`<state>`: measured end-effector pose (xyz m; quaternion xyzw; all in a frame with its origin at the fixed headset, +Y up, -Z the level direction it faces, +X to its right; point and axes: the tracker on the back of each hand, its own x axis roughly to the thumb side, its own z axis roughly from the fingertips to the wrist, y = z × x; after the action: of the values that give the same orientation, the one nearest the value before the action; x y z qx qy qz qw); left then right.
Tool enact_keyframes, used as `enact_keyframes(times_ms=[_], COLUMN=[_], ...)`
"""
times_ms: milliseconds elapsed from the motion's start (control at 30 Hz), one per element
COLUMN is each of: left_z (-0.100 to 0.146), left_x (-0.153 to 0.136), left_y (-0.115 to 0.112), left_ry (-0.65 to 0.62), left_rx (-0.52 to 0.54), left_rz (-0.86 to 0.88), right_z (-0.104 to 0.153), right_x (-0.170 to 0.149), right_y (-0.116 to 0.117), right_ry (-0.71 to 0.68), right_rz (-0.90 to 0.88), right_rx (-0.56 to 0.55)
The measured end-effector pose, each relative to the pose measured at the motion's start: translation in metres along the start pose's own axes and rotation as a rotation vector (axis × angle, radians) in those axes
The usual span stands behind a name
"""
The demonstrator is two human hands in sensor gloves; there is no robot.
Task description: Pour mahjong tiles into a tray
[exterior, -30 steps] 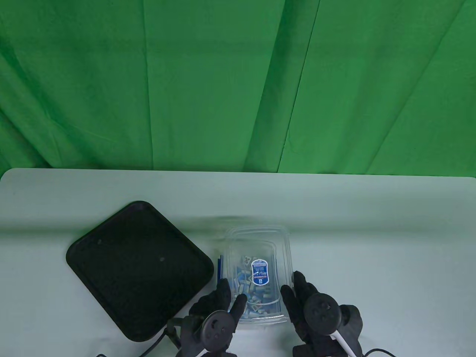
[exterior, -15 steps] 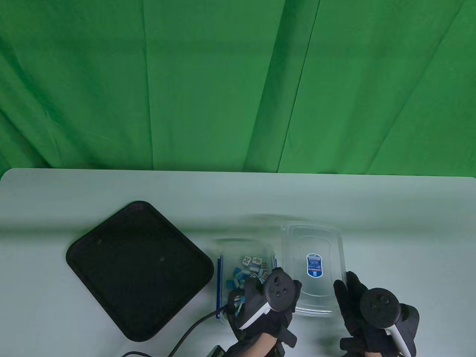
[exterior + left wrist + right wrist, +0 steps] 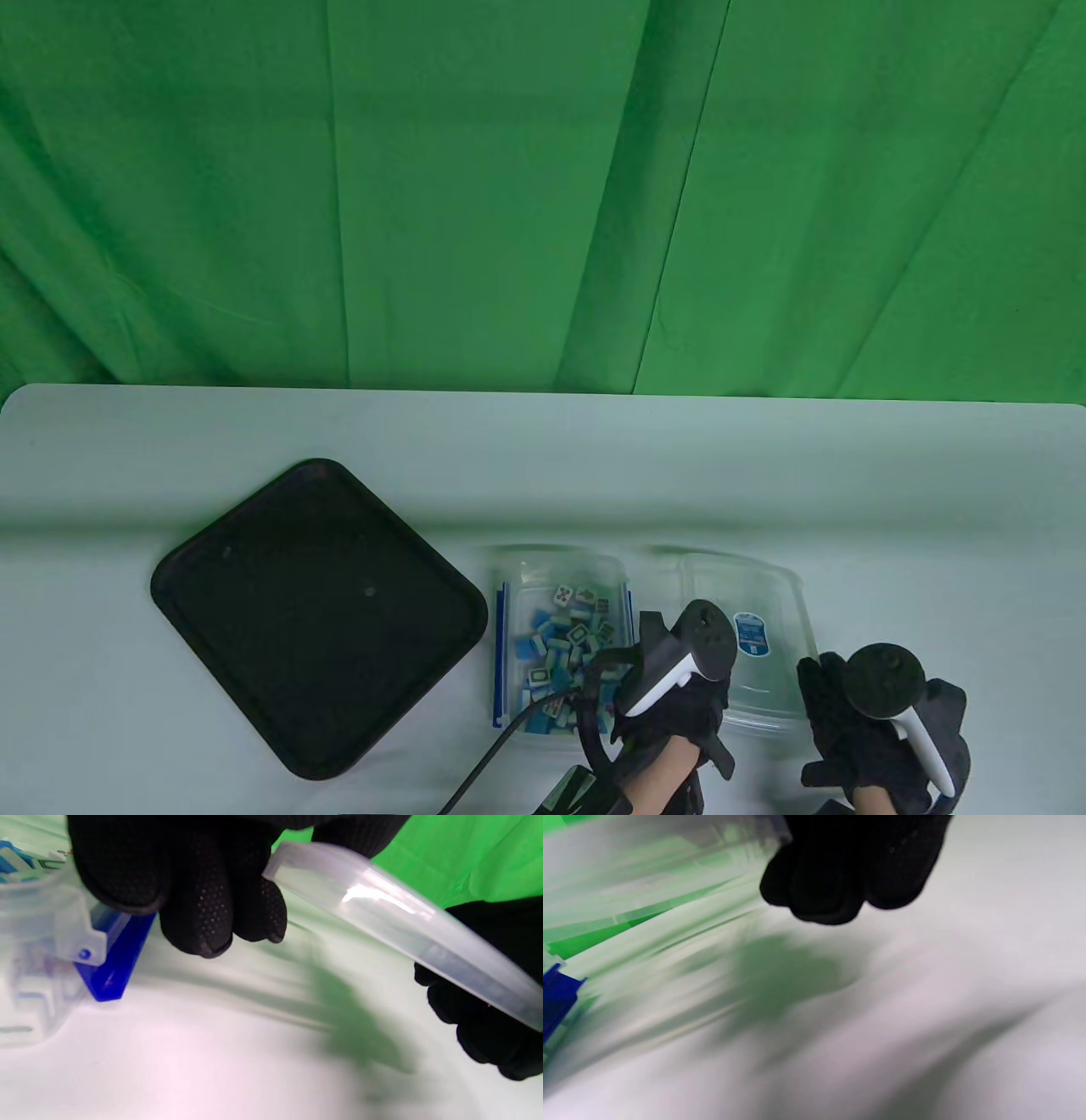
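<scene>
A black tray [image 3: 322, 611] lies on the table at the left. An open clear box [image 3: 509, 586] with blue clasps holds several blue-and-white mahjong tiles [image 3: 564, 637]. Its clear lid [image 3: 755, 594] with a blue label is off the box, just to the right. My left hand [image 3: 670, 679] reaches across and grips the lid's left edge. My right hand [image 3: 819, 688] holds its near right edge. In the left wrist view my fingers [image 3: 220, 899] pinch the tilted lid [image 3: 382, 921] above the table, next to a blue clasp [image 3: 114, 959]. The right wrist view is blurred, with fingers [image 3: 840, 878] on the lid [image 3: 649, 870].
The white table [image 3: 891, 509] stretches to the right and behind, with a green cloth backdrop [image 3: 543, 187] past its far edge. A black cable [image 3: 492, 755] runs from my left hand to the near edge.
The lid came off the box and moved right. My left hand crossed over the box to the lid's left edge. My right hand moved right with it. The tiles now show uncovered.
</scene>
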<state>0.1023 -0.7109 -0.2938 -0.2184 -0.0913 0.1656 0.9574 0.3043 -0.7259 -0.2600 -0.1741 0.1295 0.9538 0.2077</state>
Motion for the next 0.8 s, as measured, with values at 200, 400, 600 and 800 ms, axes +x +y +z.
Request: enact_keyframes(times_ms=[200, 400, 600, 800], left_z=[-0.011, -0.022, -0.025, -0.024], left_x=[0.007, 0.012, 0.015, 0.019], left_y=[-0.015, -0.035, -0.044, -0.048], left_ry=[0.037, 0.05, 0.084, 0.09], left_rx=[-0.075, -0.155, -0.135, -0.088], left_rz=[-0.029, -0.031, -0.121, -0.195], right_z=[-0.009, -0.015, -0.022, -0.022], right_x=[-0.005, -0.01, -0.011, -0.008], right_y=[0.006, 0.013, 0.023, 0.025], right_ry=[0.056, 0.109, 0.133, 0.155], right_rz=[0.037, 0.092, 0.129, 0.182], right_rx=[0.039, 0.055, 0.101, 0.081])
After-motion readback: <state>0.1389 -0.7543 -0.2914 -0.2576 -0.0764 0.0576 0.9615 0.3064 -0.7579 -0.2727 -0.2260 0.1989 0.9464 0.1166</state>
